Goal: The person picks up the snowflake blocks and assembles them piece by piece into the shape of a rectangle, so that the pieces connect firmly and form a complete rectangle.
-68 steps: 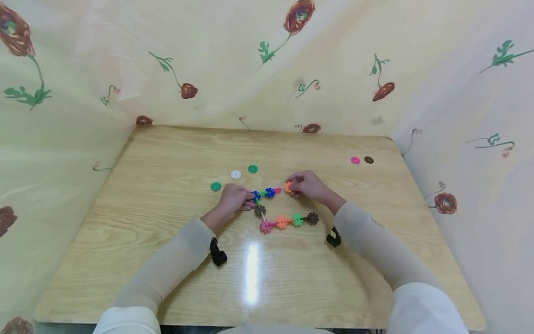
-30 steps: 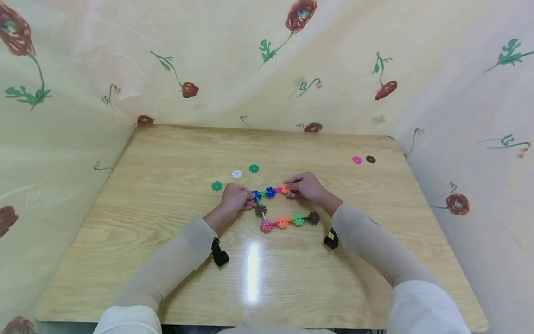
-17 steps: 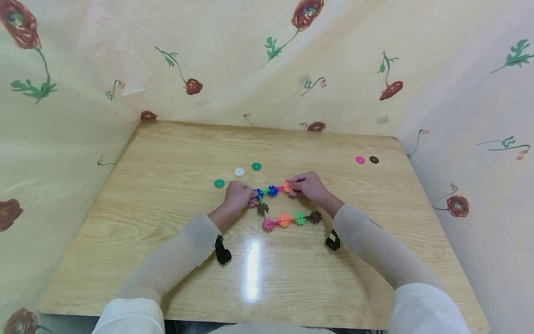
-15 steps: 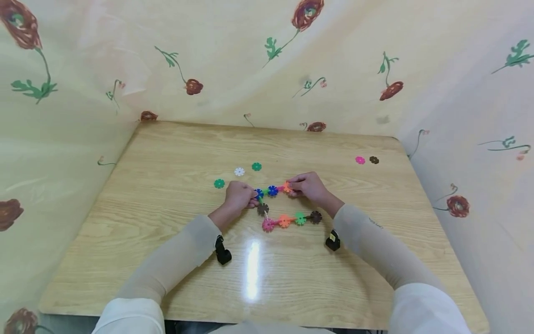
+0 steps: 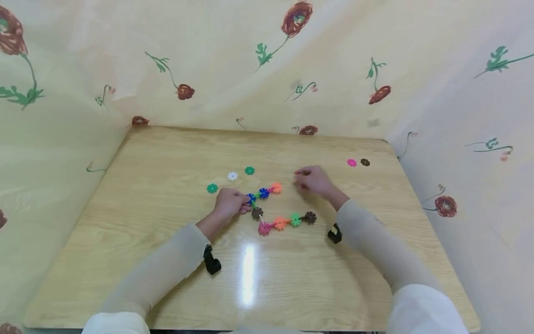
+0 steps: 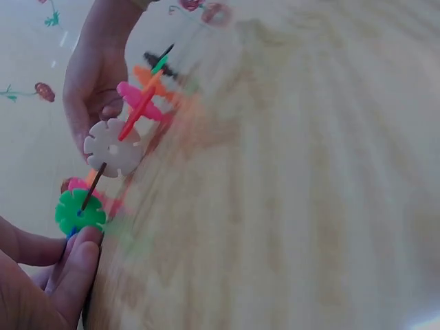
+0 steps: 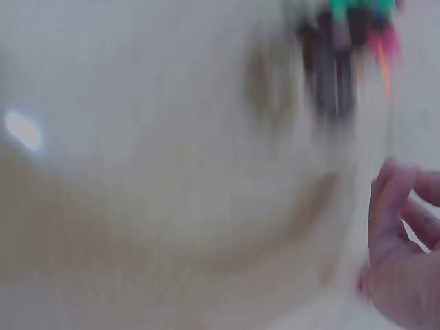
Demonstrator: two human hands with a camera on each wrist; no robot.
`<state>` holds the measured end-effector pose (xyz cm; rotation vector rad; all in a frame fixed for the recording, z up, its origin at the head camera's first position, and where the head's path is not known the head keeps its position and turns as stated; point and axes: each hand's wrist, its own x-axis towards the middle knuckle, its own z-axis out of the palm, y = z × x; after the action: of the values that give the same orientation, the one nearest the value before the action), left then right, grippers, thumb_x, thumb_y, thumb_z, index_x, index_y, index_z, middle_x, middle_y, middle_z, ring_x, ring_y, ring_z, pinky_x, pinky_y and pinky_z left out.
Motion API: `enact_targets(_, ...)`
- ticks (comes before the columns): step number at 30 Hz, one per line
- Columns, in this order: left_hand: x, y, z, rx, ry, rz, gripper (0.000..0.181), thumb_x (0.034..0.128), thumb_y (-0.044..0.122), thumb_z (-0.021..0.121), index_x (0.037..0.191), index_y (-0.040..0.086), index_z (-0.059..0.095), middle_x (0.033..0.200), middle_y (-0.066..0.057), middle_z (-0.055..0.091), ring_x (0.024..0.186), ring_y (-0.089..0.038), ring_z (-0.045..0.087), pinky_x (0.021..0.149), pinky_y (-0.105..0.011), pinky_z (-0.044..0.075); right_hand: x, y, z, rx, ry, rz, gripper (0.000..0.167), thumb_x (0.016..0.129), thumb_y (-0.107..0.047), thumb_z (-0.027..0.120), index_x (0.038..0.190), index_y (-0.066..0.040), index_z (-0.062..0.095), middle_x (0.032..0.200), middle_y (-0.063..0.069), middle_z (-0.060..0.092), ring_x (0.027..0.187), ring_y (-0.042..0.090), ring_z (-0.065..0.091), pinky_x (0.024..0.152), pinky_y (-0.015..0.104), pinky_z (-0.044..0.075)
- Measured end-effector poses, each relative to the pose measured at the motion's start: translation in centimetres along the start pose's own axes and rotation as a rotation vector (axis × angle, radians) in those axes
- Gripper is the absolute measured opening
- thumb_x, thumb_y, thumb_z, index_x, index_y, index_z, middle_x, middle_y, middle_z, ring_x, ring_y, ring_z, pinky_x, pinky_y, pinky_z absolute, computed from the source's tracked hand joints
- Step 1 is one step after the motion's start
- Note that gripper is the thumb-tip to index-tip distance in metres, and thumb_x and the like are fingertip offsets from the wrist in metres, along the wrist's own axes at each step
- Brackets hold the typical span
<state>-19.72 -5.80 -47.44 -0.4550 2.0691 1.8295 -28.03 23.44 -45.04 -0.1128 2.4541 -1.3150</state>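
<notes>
My left hand (image 5: pixel 228 204) pinches a blue notched disc (image 5: pixel 251 199) at the bend of a linked chain of flower-shaped discs. The upper arm of the chain runs through another blue disc (image 5: pixel 263 193) to an orange disc (image 5: pixel 276 188) at its end. Below the bend come a dark disc (image 5: pixel 257 213), a pink one (image 5: pixel 264 228), an orange one (image 5: pixel 280 223), a green one (image 5: pixel 295 220) and a dark end disc (image 5: pixel 310 217). To the right of the upper end, my right hand (image 5: pixel 315 180) hangs with loosely bent fingers, touching no disc. The right wrist view is blurred.
Loose on the wooden table (image 5: pixel 167 153) lie two green discs (image 5: pixel 212 188) and a white disc (image 5: pixel 232 176) at the left, with a pink disc (image 5: pixel 352 163) and a brown disc (image 5: pixel 365 162) at the back right. Flowered cloth (image 5: pixel 233 60) surrounds the table's back and sides.
The orange disc went from my right hand onto the upper end of the chain. My right hand has let go and moved away to the right, while the left keeps its pinch.
</notes>
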Motion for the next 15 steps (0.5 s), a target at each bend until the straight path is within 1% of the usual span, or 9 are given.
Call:
enact_targets(1,-0.5,-0.4,-0.4,0.006,0.002,-0.005,0.012,0.094,0.002,0.069,0.103,-0.005,0.073,0.085,-0.015,0.074,0.068,-0.018,0.072,0.065,-0.028,0.062,0.2,0.5,-1.3,-0.114,0.051,-0.03,0.035,0.102,-0.009,0.056,0.133,0.006,0.06,0.116,0.025,0.067,0.092,0.031,0.067,0.084,0.042,0.059)
enact_targets(3,-1.4,-1.1,-1.0,0.027,0.0,-0.009,0.012,0.0949,0.004,0.068,0.101,-0.005,0.073,0.084,-0.015,0.074,0.068,-0.019,0.073,0.064,-0.028,0.062,0.8,2.0,-4.3,-0.329,0.162,-0.079,0.036,0.1,-0.005,0.048,0.131,0.007,0.061,0.115,0.028,0.067,0.09,0.038,0.064,0.082,0.049,0.057)
enact_targets(5,-2.4,-1.6,-1.5,0.058,-0.02,-0.019,0.013,0.0959,0.007,0.068,0.099,-0.005,0.073,0.082,-0.015,0.073,0.068,-0.02,0.073,0.063,-0.029,0.062,1.3,3.4,-7.3,-0.512,0.236,-0.093,0.039,0.098,-0.004,0.045,0.132,0.009,0.06,0.117,0.031,0.065,0.097,0.045,0.061,0.087,0.057,0.053)
enact_targets(6,-2.9,-1.9,-1.7,0.068,-0.033,-0.031,0.014,0.0964,0.008,0.068,0.098,-0.005,0.073,0.082,-0.015,0.073,0.067,-0.02,0.073,0.062,-0.029,0.062,1.6,4.2,-8.5,-0.576,0.249,-0.095,0.04,0.098,-0.004,0.043,0.132,0.011,0.058,0.121,0.033,0.063,0.103,0.049,0.058,0.092,0.06,0.049)
enact_targets(7,-3.4,-2.1,-1.9,0.079,-0.051,-0.042,0.014,0.097,0.009,0.067,0.096,-0.004,0.073,0.081,-0.015,0.073,0.067,-0.02,0.073,0.061,-0.029,0.062,1.8,4.9,-9.6,-0.636,0.247,-0.096,0.041,0.099,-0.005,0.042,0.133,0.013,0.056,0.122,0.035,0.061,0.107,0.052,0.056,0.095,0.062,0.047)
enact_targets(9,-4.4,-2.6,-2.0,0.101,-0.093,-0.063,0.016,0.0982,0.01,0.066,0.094,-0.004,0.073,0.08,-0.015,0.072,0.065,-0.019,0.072,0.06,-0.028,0.061,2.1,6.1,-11.0,-0.75,0.203,-0.107,0.041,0.099,-0.006,0.047,0.132,0.016,0.053,0.129,0.037,0.056,0.118,0.055,0.05,0.103,0.064,0.04)
enact_targets(11,-5.4,-3.0,-1.9,0.12,-0.147,-0.068,0.018,0.0991,0.011,0.064,0.093,-0.004,0.072,0.079,-0.014,0.072,0.063,-0.018,0.071,0.058,-0.028,0.061,2.3,7.0,-11.8,-0.829,0.164,-0.126,0.035,0.1,-0.007,0.046,0.124,0.016,0.058,0.127,0.038,0.056,0.122,0.057,0.045,0.108,0.064,0.036)
enact_targets(13,-6.2,-3.5,-1.8,0.138,-0.207,-0.059,0.02,0.0993,0.011,0.064,0.09,-0.004,0.072,0.076,-0.014,0.071,0.061,-0.017,0.07,0.057,-0.028,0.061,2.4,7.5,-11.9,-0.868,0.143,-0.139,0.032,0.1,-0.006,0.044,0.116,0.016,0.059,0.122,0.038,0.058,0.12,0.057,0.045,0.106,0.066,0.037)
enact_targets(15,-6.9,-3.8,-1.7,0.161,-0.257,-0.038,0.022,0.0993,0.012,0.063,0.087,-0.005,0.072,0.073,-0.013,0.071,0.059,-0.017,0.07,0.056,-0.029,0.061,2.7,7.7,-11.8,-0.852,0.143,-0.134,0.031,0.1,-0.005,0.04,0.11,0.016,0.06,0.115,0.038,0.059,0.116,0.055,0.046,0.103,0.066,0.039)
